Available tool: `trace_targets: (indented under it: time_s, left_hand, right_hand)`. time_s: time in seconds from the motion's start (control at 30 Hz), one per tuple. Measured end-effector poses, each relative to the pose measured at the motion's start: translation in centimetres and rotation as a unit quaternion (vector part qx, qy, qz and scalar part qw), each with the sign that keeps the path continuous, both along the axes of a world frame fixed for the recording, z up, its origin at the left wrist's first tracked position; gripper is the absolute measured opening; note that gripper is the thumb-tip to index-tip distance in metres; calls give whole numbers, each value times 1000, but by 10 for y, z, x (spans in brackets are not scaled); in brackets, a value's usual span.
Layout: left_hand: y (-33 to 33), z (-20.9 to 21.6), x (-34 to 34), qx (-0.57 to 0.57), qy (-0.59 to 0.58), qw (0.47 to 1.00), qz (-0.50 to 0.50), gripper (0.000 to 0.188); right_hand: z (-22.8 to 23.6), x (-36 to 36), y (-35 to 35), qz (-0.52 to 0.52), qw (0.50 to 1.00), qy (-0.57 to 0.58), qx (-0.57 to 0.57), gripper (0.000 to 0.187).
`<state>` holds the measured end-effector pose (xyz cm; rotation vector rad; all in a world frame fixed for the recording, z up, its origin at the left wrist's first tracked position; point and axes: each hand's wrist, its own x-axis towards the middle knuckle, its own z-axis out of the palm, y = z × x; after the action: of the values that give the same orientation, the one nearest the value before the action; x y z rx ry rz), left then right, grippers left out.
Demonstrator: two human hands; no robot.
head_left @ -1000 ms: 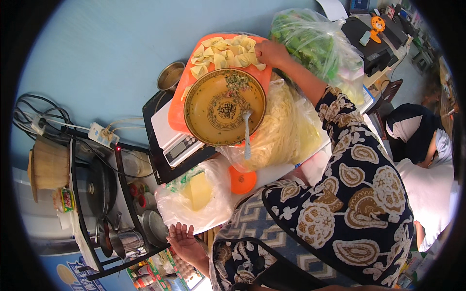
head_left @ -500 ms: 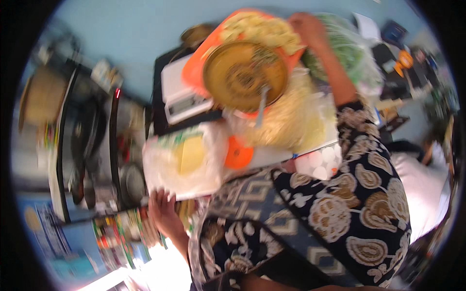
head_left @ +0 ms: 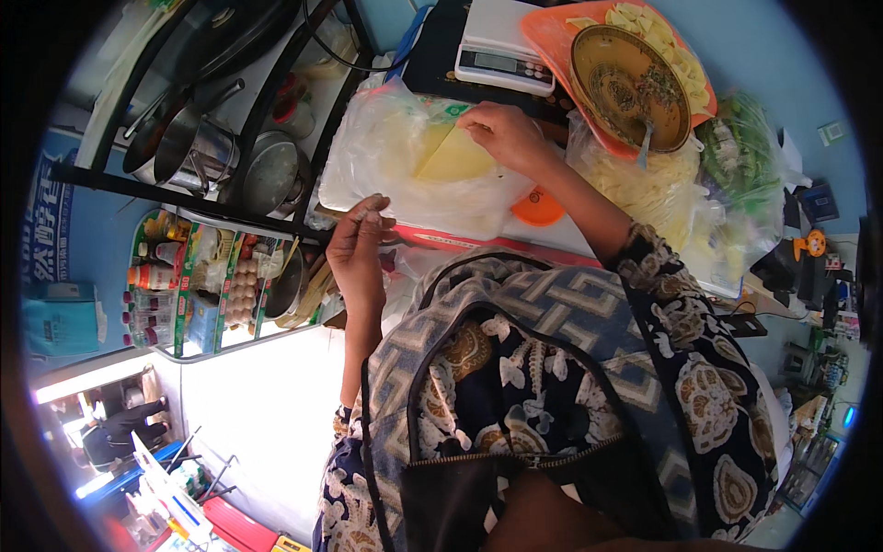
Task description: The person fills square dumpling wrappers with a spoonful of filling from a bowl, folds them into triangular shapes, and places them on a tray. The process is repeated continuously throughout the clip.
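The right hand (head_left: 508,136) is apart from the left, its fingers bent and drawn together, with the fingertips at the upper edge of the pale yellow dough wrappers (head_left: 451,155); whether they pinch a sheet cannot be told. The left hand (head_left: 357,248) is raised just beside the near left side of the white plastic bag (head_left: 368,124), thumb and fingertips close together; whether anything is between them is unclear.

The wrappers lie in the opened bag, directly under the right fingertips and up to the right of the left hand. Beyond the right hand, an orange tray (head_left: 544,29) bears folded dumplings (head_left: 685,69) along its far side and a brown patterned bowl (head_left: 596,74). In the bowl, chopped green-flecked filling (head_left: 658,89) clings to one side, and a metal utensil (head_left: 646,140) leans over the rim. A clear bag of noodles (head_left: 621,166) lies beside the tray, and a bag of leafy greens (head_left: 743,147) lies further right. An orange disc (head_left: 538,208) sits below the right forearm, partly covered by the white plastic.
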<state>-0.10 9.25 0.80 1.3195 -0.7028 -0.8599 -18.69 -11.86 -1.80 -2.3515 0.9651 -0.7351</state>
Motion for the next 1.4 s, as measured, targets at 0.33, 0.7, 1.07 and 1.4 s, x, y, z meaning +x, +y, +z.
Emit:
trace_targets:
  time_s: [0.33,0.7,1.07,1.4]
  left_hand:
    - [23,-68,66,14,42,998,-45,23]
    - [3,-67,88,-35,42,995,-83,23]
    - [-46,-70,61,-64,87,974,-198,25]
    - [-75,-64,46,-21,188,956,-224,30]
  right_hand:
    - [-43,51,1,-116,983,139,-37,15]
    - [-27,67,13,-166,984,58,-29,11]
    - [-7,64,23,-98,987,-94,-84,23]
    - [-5,76,41,-87,980,16,-180,30]
